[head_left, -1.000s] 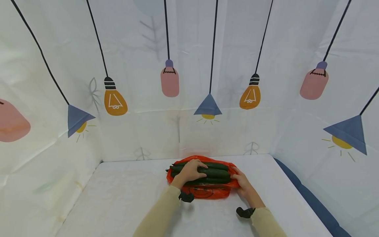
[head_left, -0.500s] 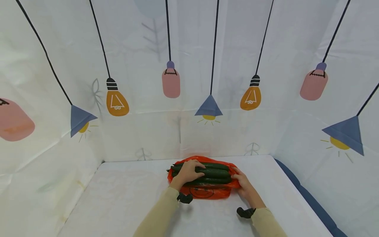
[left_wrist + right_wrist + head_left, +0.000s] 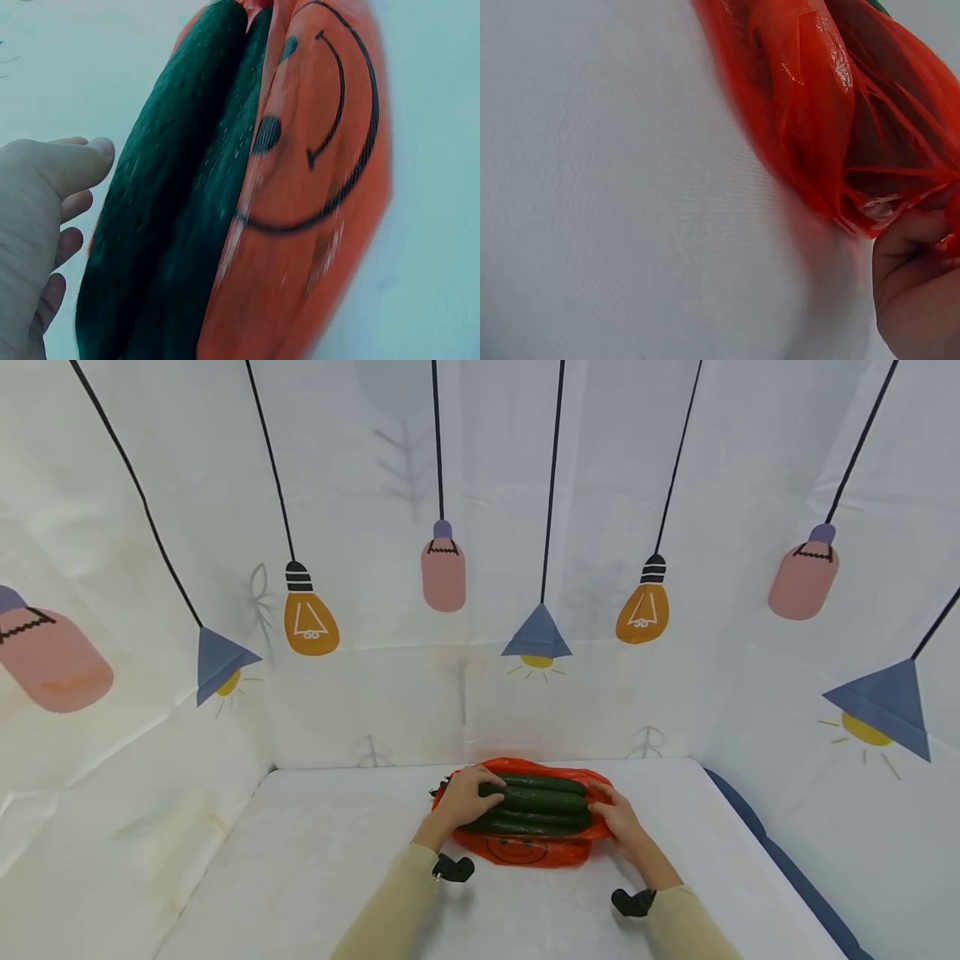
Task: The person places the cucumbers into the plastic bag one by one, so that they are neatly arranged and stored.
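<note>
Several dark green cucumbers (image 3: 543, 800) lie side by side in a red plastic bag (image 3: 570, 857) printed with a black smiley face. Above their left end is my left hand (image 3: 463, 797). In the left wrist view that hand (image 3: 37, 202) has its thumb and loosely bent fingers apart, and a cucumber (image 3: 161, 157) lies just beside the thumb tip. At the bag's right end my right hand (image 3: 618, 818) grips the plastic. Close up, the right wrist view has the fingers (image 3: 911, 232) bunching the red film (image 3: 810, 97).
The bag rests near the back of a white-covered table (image 3: 330, 843). White sheeting (image 3: 420, 702) with printed lamps rises behind and on both sides. A blue padded edge (image 3: 787, 868) runs along the right. Black straps are on both wrists.
My left hand has slid left along the cucumbers, uncovering more of them. The right hand keeps its hold on the bag's right end. The head view has shifted slightly.
</note>
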A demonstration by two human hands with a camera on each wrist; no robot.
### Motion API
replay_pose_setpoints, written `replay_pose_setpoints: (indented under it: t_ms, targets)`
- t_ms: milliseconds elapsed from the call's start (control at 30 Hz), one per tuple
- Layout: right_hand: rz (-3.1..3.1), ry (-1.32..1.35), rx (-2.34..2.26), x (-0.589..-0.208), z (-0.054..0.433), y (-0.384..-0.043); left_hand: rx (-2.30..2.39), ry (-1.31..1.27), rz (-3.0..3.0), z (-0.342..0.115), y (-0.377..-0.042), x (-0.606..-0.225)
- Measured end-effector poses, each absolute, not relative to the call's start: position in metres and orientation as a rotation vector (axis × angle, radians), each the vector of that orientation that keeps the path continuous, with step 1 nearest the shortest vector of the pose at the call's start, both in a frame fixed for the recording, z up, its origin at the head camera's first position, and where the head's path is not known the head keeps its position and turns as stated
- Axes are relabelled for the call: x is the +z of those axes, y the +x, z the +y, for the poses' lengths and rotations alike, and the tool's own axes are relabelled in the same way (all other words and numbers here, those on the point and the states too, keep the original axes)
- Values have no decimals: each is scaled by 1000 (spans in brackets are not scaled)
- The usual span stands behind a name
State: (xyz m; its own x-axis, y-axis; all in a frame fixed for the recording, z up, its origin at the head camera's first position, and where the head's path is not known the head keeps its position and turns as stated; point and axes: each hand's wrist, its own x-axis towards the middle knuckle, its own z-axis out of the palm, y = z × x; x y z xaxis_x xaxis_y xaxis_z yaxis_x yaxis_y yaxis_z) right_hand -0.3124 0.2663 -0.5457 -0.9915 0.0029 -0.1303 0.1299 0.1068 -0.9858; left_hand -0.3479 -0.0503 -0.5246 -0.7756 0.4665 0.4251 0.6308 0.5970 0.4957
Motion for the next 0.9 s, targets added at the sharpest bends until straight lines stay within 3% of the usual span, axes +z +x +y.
replay_pose_setpoints:
  t_ms: [500, 900]
  targets:
    - [2658, -74, -1534, -518, 289, -301, -988, -710, -2613, -142, -328, -519]
    - [3154, -247, -1207, -499, 309, -287, -734, -510, -2834, -223, -302, -503]
